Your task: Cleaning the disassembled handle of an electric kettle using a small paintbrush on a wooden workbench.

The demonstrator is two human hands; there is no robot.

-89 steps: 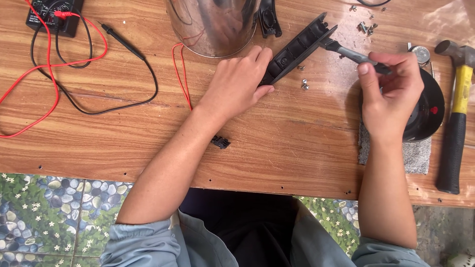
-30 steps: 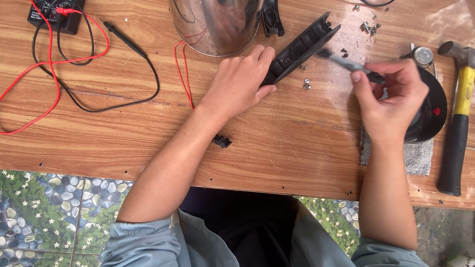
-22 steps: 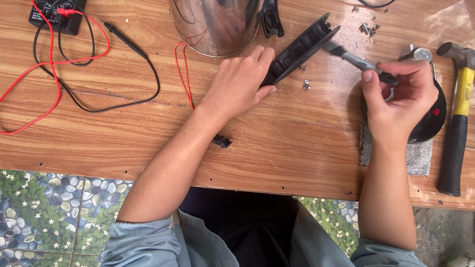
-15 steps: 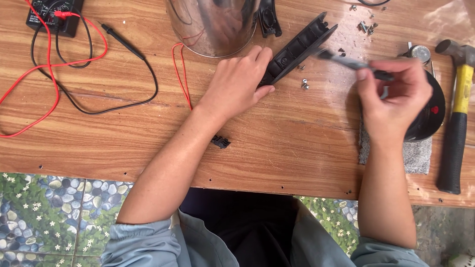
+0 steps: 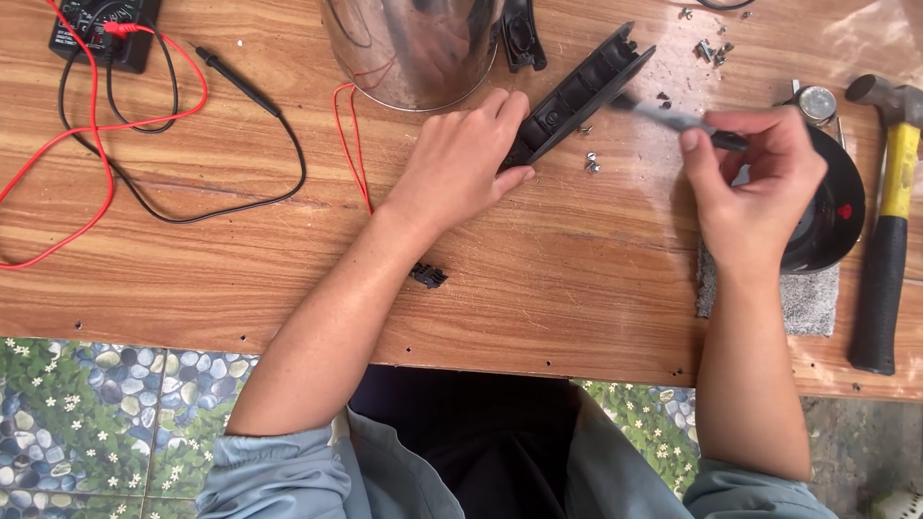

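My left hand presses down on the near end of a long black plastic handle part that lies slanted on the wooden table. My right hand grips a thin screwdriver whose blurred tip points at the far end of that black part. A small screw lies on the wood just beside the part. A shiny metal pot stands directly behind my left hand.
A black multimeter with red and black leads lies at the far left. A hammer with a yellow-black handle lies at the right edge, beside a black round base on a grey pad. Loose screws sit behind.
My right hand has been wobbling the screwdriver at the black part's end, its tip shifting slightly up and down. My left hand stays pressed on the part.
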